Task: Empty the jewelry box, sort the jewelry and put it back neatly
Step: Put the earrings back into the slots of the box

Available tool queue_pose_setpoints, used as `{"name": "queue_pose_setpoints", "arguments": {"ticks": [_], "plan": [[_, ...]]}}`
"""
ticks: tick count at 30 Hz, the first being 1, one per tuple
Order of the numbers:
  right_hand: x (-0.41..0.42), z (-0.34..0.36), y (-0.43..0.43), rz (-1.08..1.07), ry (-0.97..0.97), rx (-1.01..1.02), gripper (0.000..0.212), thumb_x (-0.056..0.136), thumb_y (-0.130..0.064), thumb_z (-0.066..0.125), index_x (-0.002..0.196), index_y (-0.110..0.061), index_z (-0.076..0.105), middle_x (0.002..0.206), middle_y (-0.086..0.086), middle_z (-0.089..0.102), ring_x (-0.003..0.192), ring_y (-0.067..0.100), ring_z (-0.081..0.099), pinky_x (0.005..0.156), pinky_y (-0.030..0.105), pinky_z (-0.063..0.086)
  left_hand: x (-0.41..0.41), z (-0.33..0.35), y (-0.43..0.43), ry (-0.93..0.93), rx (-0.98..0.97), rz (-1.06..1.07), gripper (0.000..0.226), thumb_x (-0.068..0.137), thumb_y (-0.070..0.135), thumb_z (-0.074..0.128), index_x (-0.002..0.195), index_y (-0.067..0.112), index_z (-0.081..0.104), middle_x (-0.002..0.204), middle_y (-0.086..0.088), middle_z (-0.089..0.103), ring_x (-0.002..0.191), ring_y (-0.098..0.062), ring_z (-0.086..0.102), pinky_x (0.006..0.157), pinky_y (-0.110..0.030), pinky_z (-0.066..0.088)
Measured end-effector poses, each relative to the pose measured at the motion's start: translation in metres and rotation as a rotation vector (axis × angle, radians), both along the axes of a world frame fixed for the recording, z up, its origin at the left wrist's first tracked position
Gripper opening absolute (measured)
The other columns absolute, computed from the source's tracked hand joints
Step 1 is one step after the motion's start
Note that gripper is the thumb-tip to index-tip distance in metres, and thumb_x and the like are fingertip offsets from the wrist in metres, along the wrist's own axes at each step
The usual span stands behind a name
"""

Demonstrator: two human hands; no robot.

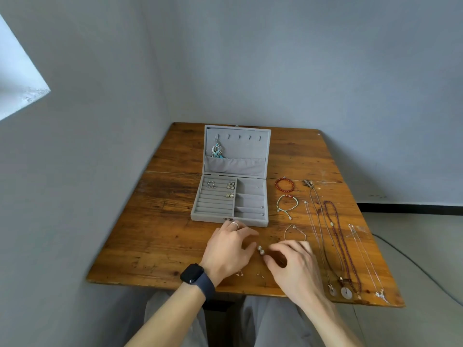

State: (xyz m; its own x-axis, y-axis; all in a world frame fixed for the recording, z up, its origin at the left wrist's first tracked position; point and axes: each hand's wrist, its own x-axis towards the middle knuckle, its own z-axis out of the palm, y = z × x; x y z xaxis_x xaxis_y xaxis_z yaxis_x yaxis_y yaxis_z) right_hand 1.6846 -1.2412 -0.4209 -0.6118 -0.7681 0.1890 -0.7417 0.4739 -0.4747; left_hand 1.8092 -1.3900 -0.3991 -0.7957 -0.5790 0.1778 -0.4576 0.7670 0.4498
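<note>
The grey velvet jewelry box (229, 220) stands open on the wooden table (155, 236). A silver and turquoise earring (217, 151) hangs from a hook in its lid. Small earrings (212, 185) sit in the ring rolls, others (230, 185) to their right. My left hand (229, 249) and my right hand (292, 261) rest on the table in front of the box, fingertips close on either side of a pair of pearl-like earrings (260, 250). Whether either hand pinches them I cannot tell. Tiny studs (260, 274) lie near the front edge.
To the right of the box lie a red bead bracelet (284, 185), a pale cord bracelet (287, 204), a thin chain bracelet (295, 232) and several long necklaces (338, 244) stretched toward the front edge. Grey walls close in behind and to the left.
</note>
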Motion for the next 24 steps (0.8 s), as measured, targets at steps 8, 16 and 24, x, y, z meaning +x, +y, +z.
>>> {"name": "queue_pose_setpoints", "arguments": {"ticks": [8, 16, 24], "plan": [[0.004, -0.003, -0.003, -0.027, 0.029, 0.032, 0.031, 0.085, -0.053, 0.068, 0.109, -0.034, 0.075, 0.112, -0.018, 0.065, 0.106, 0.011, 0.047, 0.083, 0.029, 0.044, -0.011, -0.012, 0.006, -0.096, -0.023, -0.03, 0.028, 0.097, 0.05, 0.054, 0.121, 0.043, 0.066, 0.123, 0.014, 0.055, 0.118, -0.009, 0.043, 0.096, -0.029, 0.036], [0.005, -0.002, -0.01, -0.001, 0.034, 0.02, 0.019, 0.088, -0.047, 0.067, 0.102, -0.036, 0.074, 0.108, -0.017, 0.067, 0.108, 0.013, 0.05, 0.083, 0.033, 0.047, -0.009, -0.007, 0.005, -0.107, 0.005, -0.044, 0.027, 0.097, 0.047, 0.055, 0.121, 0.042, 0.065, 0.124, 0.013, 0.056, 0.118, -0.01, 0.044, 0.099, -0.03, 0.037], [0.006, 0.016, -0.015, 0.05, -0.122, -0.1, 0.006, 0.09, -0.035, 0.069, 0.096, -0.036, 0.067, 0.089, -0.025, 0.065, 0.092, 0.003, 0.058, 0.073, 0.019, 0.045, 0.012, 0.013, -0.01, 0.094, 0.172, 0.047, 0.021, 0.092, 0.045, 0.063, 0.111, 0.038, 0.068, 0.111, 0.017, 0.065, 0.106, -0.001, 0.055, 0.089, -0.023, 0.05]]}}
